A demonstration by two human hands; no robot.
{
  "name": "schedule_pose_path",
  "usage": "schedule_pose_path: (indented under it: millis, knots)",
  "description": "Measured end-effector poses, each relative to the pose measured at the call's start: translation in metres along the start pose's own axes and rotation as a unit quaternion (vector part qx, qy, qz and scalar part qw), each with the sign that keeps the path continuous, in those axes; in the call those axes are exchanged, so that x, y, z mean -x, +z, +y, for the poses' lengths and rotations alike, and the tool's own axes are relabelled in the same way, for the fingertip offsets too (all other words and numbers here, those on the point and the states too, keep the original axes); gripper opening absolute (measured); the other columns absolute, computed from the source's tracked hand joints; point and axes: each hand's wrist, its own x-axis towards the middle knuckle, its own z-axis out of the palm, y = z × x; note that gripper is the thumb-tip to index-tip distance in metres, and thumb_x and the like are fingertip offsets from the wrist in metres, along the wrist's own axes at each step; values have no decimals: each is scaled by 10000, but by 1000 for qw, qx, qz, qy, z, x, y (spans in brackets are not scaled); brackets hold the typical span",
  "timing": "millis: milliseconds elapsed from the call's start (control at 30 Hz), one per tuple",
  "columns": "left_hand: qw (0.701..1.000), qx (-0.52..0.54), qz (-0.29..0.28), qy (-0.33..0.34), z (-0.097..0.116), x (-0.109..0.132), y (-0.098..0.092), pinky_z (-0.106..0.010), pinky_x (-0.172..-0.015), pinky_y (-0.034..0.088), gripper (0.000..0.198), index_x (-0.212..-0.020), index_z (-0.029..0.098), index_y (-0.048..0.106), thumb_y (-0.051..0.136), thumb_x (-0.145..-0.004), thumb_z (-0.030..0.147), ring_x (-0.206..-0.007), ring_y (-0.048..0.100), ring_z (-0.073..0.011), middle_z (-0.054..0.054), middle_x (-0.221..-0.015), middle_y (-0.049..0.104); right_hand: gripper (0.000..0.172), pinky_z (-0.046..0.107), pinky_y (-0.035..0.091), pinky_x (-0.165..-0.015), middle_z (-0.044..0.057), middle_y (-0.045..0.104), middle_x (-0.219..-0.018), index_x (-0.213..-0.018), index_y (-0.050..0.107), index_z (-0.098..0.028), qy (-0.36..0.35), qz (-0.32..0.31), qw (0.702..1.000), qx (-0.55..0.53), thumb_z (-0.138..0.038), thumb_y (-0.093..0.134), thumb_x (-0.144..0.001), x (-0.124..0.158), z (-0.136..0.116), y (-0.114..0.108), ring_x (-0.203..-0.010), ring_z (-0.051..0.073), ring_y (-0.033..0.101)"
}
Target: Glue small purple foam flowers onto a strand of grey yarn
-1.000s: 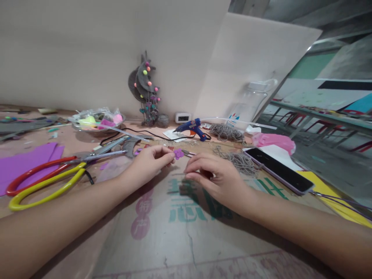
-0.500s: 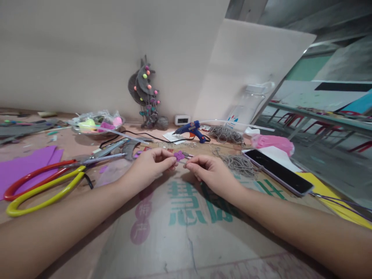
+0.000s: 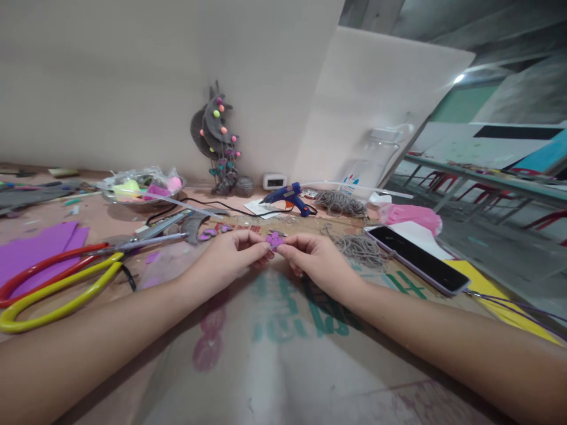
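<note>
A small purple flower (image 3: 275, 239), which looks like felt or foam, is held up between my two hands over the cardboard. My left hand (image 3: 239, 251) pinches its left edge between thumb and fingers. On the other side, my right hand (image 3: 312, 257) has its thumb and forefinger closed on the flower's right edge. Just behind my left hand lie small purple pieces (image 3: 215, 232). A loose heap of grey cord (image 3: 361, 248) is beside my right hand. The undersides of my fingers are hidden.
Red-and-yellow-handled scissors (image 3: 66, 277) and purple sheets (image 3: 39, 251) lie left. Behind my hands are a blue glue gun (image 3: 287, 198), a small white clock (image 3: 274, 181) and a decorated grey moon (image 3: 215, 130). A phone (image 3: 416, 260) and a bottle (image 3: 372, 159) stand right.
My right hand has moved left to grip the flower's edge, closing the gap between my hands. The flower now faces me more fully. The view has shifted slightly.
</note>
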Motion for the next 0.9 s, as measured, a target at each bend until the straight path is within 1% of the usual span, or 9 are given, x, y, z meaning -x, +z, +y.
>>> schedule_pose_path:
  millis: [100,200,267,400,533,733,900]
  knots:
    - [1000,2,-14,2,1,1,0,-247,-627,431,220,-755,137,627,588,-754,354,-657,571,-133,-21,-710,639,212,187,329,-431,-57,478,-499,-807,630,-162,-3,-1,1000,-3,-370,592,-786,0,2,-1,-426,57,406]
    - [999,17,-33,8,1,2,-1,-248,-650,436,141,-772,133,625,569,-740,259,-671,574,-133,-17,-710,629,208,185,335,-436,-56,488,-499,-812,631,-166,-8,-8,1000,-3,-368,588,-793,1,3,-2,-429,59,419]
    - [998,29,-46,18,0,3,0,-258,-681,445,147,-828,127,621,556,-731,216,-703,583,-139,-23,-743,631,202,184,335,-433,-57,492,-490,-799,626,-166,-7,-8,1000,-1,-364,586,-795,1,3,-2,-424,59,424]
    - [998,12,-48,43,0,6,1,-264,-681,449,231,-911,128,599,578,-762,303,-750,587,-154,-40,-823,636,213,183,332,-422,-61,487,-464,-789,619,-171,-1,-4,1000,4,-380,578,-798,1,4,-2,-408,63,425]
    - [997,-29,-43,63,-1,7,1,-255,-666,444,208,-889,140,600,566,-793,320,-755,579,-151,-38,-841,633,209,184,339,-424,-57,494,-478,-785,621,-170,-4,-1,1000,2,-376,586,-790,1,5,-2,-412,63,435]
    - [992,-72,-33,94,-6,5,-2,-258,-665,431,197,-835,156,614,512,-837,325,-726,569,-146,-24,-784,628,220,184,361,-444,-50,514,-525,-803,633,-165,-18,-11,1000,7,-379,585,-787,2,2,-1,-443,61,449]
    - [994,-63,-17,86,-7,4,-4,-252,-635,422,237,-774,152,598,505,-839,360,-681,554,-144,-20,-726,608,202,195,372,-474,-39,515,-557,-790,630,-157,-22,-27,999,11,-353,580,-785,5,-1,2,-486,70,453]
